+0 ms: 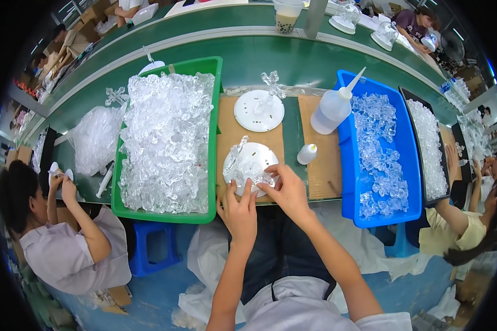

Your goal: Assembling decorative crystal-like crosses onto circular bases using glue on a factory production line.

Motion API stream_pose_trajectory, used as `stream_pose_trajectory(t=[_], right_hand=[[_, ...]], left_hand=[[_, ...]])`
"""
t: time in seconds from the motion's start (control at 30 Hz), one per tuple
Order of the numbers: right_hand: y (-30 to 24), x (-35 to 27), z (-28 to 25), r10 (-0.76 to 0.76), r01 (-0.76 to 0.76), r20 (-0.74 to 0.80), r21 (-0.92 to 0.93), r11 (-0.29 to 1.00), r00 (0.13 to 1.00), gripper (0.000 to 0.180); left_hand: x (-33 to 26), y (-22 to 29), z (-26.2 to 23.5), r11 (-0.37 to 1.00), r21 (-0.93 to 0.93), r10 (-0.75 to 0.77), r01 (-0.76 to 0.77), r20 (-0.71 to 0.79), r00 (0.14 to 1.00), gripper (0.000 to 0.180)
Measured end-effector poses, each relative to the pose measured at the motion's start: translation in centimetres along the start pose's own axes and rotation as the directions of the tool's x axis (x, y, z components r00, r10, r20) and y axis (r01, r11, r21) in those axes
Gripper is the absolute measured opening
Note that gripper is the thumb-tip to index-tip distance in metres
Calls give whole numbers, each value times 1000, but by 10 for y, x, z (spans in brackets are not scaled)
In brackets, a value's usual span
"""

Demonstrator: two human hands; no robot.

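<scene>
As the left hand, half-curled, and right hand, finger and thumb narrowly parted, meet at clear pieces | nearer white disc, atop cardboard | any grip can't be told | uneven fingertip pressure could knock pieces askew

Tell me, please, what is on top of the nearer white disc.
Clear pieces sit on the white disc; what the left hand and right hand cover is hidden.

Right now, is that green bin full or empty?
Full: the green bin is heaped with clear pieces up to about its rim, hiding its bottom.
</scene>
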State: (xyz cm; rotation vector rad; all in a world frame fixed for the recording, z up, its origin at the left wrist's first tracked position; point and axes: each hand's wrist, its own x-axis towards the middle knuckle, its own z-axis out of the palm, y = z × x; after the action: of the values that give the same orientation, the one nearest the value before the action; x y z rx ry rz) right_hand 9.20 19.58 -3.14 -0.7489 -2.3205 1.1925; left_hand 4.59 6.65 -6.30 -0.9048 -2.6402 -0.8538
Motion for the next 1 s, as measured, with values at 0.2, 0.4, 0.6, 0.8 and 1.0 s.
stream_pose_trajectory(t=[0.2,0.4,0.6,0.8,1.0], right_hand=[[14,-12,-33,-187,59,-572,-235,970,799,51],[45,5,-37,-46,61,-431,21,998,901,51],[-2,-70,-46,94,-89,-77,59,994,993,40],[-4,-76,-25,32,-30,23,-61,998,999,38],[-9,-71,-16,13,-8,50,-102,995,999,36]], left_hand=[[-2,-4,-7,999,35,-17,17,-2,1000,31],[1,1,-1,1000,0,-18,18,-4,1000,31],[0,0,-7,999,2,-51,51,28,998,31],[2,1,-7,999,-14,-46,47,35,998,32],[2,1,-8,999,-20,-48,49,41,998,32]])
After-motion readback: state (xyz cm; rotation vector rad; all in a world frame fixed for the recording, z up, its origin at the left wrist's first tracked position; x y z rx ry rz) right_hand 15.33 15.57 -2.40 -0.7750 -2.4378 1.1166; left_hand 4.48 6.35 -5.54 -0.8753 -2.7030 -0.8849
